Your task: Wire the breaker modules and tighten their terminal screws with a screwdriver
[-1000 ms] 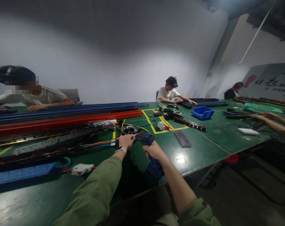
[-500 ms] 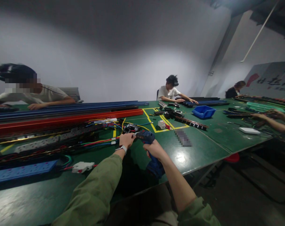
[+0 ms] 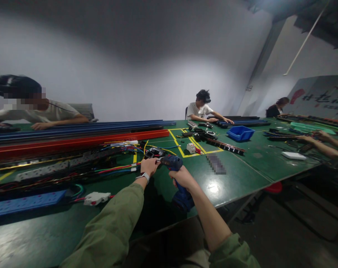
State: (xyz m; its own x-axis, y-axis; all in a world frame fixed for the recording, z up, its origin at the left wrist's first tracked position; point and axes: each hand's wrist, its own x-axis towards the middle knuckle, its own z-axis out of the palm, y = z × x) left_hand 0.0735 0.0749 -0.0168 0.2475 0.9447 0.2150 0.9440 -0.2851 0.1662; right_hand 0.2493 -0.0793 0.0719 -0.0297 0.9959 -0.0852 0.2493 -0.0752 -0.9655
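My right hand is wrapped round the handle of a dark blue power drill, whose nose points left. At the drill's tip, my left hand is closed on something I cannot make out, with a watch on its wrist. Just beyond it lies a black component with yellow and blue wires around it. Red, green and blue cables run leftward from beside my left hand.
A red rail and blue rails stretch across the left. A blue power strip lies nearer. Right are a white breaker, a phone and a blue bin. Several people sit around the green table.
The view has shifted slightly, so everything sits a little further left. My hands and the drill keep the same pose.
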